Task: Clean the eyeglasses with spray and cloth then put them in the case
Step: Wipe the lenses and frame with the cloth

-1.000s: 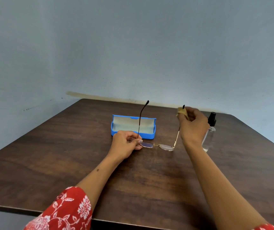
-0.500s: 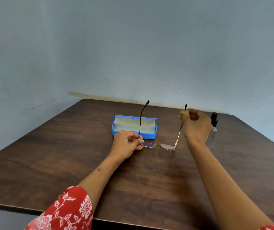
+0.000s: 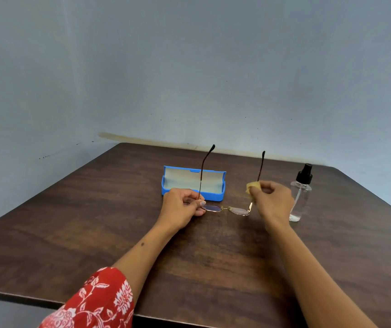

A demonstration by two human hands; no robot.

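Eyeglasses (image 3: 227, 209) lenses down, temples upright, frame running left-right.

left grip (image 3: 185, 204) hides glasses (image 3: 225, 209) hinge | cloth (image 3: 253, 187) mostly inside right grip (image 3: 270, 200) | worktop (image 3: 213, 256) cut off at bottom edge

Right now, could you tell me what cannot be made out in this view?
- Head view: most of the yellow cloth, wrapped in the right hand.
- Eyeglasses left hinge, behind the left hand fingers.
- Blue case floor, behind its front wall.
- Spray bottle liquid level: unclear.
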